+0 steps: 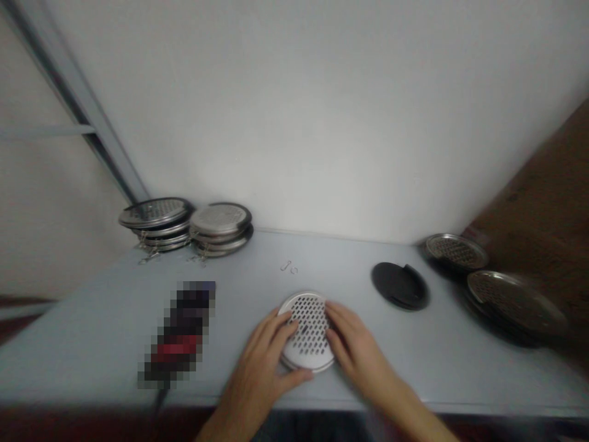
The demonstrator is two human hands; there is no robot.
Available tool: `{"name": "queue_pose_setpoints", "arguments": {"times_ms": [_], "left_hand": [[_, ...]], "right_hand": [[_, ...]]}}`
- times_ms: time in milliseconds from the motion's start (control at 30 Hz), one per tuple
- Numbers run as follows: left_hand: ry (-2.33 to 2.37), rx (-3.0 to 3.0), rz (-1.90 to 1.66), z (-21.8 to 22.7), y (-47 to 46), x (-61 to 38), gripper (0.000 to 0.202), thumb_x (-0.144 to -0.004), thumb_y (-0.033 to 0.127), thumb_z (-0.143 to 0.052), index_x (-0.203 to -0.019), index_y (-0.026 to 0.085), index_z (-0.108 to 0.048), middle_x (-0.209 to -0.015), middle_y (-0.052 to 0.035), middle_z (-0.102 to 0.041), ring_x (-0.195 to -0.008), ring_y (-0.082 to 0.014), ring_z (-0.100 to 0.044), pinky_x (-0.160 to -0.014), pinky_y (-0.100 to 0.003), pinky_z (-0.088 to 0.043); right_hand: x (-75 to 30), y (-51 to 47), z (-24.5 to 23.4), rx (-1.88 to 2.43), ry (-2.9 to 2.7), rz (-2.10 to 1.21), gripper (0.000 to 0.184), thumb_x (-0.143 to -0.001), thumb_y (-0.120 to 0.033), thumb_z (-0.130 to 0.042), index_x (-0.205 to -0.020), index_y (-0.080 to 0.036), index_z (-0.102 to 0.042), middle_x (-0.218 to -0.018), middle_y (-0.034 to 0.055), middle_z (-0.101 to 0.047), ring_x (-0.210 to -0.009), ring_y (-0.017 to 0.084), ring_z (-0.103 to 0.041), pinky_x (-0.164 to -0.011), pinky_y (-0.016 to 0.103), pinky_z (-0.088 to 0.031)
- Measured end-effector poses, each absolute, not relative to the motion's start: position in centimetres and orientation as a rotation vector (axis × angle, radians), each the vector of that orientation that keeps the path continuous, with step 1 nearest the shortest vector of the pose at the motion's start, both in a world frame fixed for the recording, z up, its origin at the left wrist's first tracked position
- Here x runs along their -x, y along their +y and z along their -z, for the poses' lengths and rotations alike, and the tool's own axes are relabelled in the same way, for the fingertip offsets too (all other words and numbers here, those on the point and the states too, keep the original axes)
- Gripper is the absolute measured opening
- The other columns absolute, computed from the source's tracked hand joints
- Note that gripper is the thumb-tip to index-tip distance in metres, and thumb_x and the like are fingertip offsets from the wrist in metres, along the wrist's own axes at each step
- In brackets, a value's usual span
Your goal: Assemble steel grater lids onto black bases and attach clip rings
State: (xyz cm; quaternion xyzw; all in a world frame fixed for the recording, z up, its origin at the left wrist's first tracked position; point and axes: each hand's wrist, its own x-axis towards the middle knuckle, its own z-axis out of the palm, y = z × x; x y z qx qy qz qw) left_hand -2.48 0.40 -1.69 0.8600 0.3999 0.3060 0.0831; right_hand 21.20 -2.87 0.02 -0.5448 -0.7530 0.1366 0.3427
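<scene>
Between the two hands, a round slotted metal strainer [307, 331] rests on the table [257, 294], close to the table's near edge. The left hand [257, 362] curves over the strainer's left side, and the right hand [356, 350] cups its right edge; both are partly closed, gripping it from either side.

Left of the hands lies a pixelated object [177, 331], blurred past naming, with a dark cord [161, 399] running off the near edge. Farther ahead and to the left, two stacks of strainers [156, 221] [221, 227] stand side by side against the wall [299, 123]. Straight ahead of the hands lie two small wire clips [289, 267]. Right of the hands sits a black disc [400, 285], and beyond it are two more strainers [455, 252] [515, 304].
</scene>
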Motion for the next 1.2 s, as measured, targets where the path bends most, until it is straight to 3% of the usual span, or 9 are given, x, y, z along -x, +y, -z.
{"name": "queue_pose_setpoints", "arguments": {"times_ms": [300, 433, 533, 600, 700, 800, 967, 1200], "left_hand": [[1.210, -2.564, -0.893, 1.1, 0.5, 2.4, 0.070, -0.059, 0.034, -0.096, -0.119, 0.025, -0.063, -0.131, -0.0109, -0.068, -0.120, -0.0376, -0.064, -0.095, -0.053, -0.057], [1.201, -2.561, -0.950, 1.3, 0.5, 2.5, 0.071, -0.057, 0.035, -0.097, -0.120, 0.026, -0.063, -0.130, -0.0101, -0.068, -0.119, -0.0372, -0.064, -0.095, -0.052, -0.057], [1.213, -2.546, -0.961, 1.5, 0.4, 2.4, 0.071, -0.058, 0.036, -0.097, -0.120, 0.026, -0.064, -0.130, -0.0093, -0.069, -0.120, -0.0372, -0.063, -0.097, -0.052, -0.057], [1.223, -2.531, -0.959, 1.5, 0.3, 2.3, 0.069, -0.060, 0.036, -0.096, -0.120, 0.026, -0.064, -0.130, -0.0088, -0.069, -0.121, -0.0368, -0.063, -0.098, -0.052, -0.056], [1.224, -2.517, -0.968, 1.6, 0.3, 2.3, 0.067, -0.062, 0.036, -0.094, -0.121, 0.026, -0.065, -0.131, -0.0089, -0.069, -0.123, -0.0362, -0.062, -0.100, -0.051, -0.056], [1.215, -2.522, -0.982, 1.6, 0.2, 2.3, 0.069, -0.062, 0.038, -0.094, -0.123, 0.026, -0.064, -0.132, -0.0095, -0.068, -0.123, -0.0364, -0.062, -0.100, -0.052, -0.056], [1.227, -2.516, -0.995, 1.4, 0.0, 2.4, 0.072, -0.060, 0.033, -0.096, -0.124, 0.026, -0.064, -0.133, -0.0095, -0.068, -0.123, -0.0360, -0.063, -0.099, -0.052, -0.058], [1.180, -2.496, -1.071, 1.8, 0.2, 2.6, 0.072, -0.059, 0.038, -0.096, -0.124, 0.027, -0.066, -0.133, -0.0110, -0.068, -0.123, -0.0372, -0.064, -0.099, -0.053, -0.059]], "right_hand": [[-21.7, -3.3, 0.2, 1.471, -2.005, -0.291, 0.046, -0.103, -0.032, -0.050, -0.148, -0.022, -0.047, -0.149, 0.0127, -0.054, -0.137, 0.027, -0.052, -0.115, 0.049, -0.045], [-28.4, -2.2, -0.3, 1.651, -1.659, 0.133, 0.037, -0.101, -0.039, -0.047, -0.130, -0.018, -0.059, -0.134, 0.0177, -0.060, -0.131, 0.033, -0.051, -0.113, 0.058, -0.040], [-35.4, -1.0, 0.1, 1.909, -1.287, 0.310, 0.054, -0.089, -0.049, -0.054, -0.126, -0.009, -0.059, -0.133, 0.0273, -0.055, -0.132, 0.045, -0.043, -0.111, 0.069, -0.030], [-39.0, -0.5, 0.8, 1.981, -1.159, 0.157, 0.067, -0.081, -0.052, -0.057, -0.129, -0.005, -0.055, -0.130, 0.0304, -0.055, -0.124, 0.046, -0.051, -0.104, 0.066, -0.038], [-40.6, -0.5, 1.4, 1.982, -1.153, -0.003, 0.069, -0.077, -0.054, -0.055, -0.127, -0.006, -0.056, -0.114, 0.0246, -0.066, -0.091, 0.036, -0.068, -0.081, 0.054, -0.055], [-38.1, -1.1, 0.6, 1.927, -1.194, -0.087, 0.059, -0.080, -0.051, -0.054, -0.125, -0.012, -0.059, -0.111, 0.0181, -0.069, -0.085, 0.029, -0.070, -0.071, 0.042, -0.058], [-30.0, -2.4, -2.3, 1.691, -1.471, -0.075, 0.034, -0.089, -0.036, -0.055, -0.116, -0.018, -0.066, -0.111, 0.0129, -0.068, -0.083, 0.024, -0.065, -0.075, 0.039, -0.057], [-23.5, -3.4, -1.5, 1.501, -1.626, -0.353, 0.027, -0.096, -0.036, -0.058, -0.114, -0.020, -0.069, -0.100, 0.0096, -0.070, -0.085, 0.023, -0.067, -0.077, 0.035, -0.058]]}}
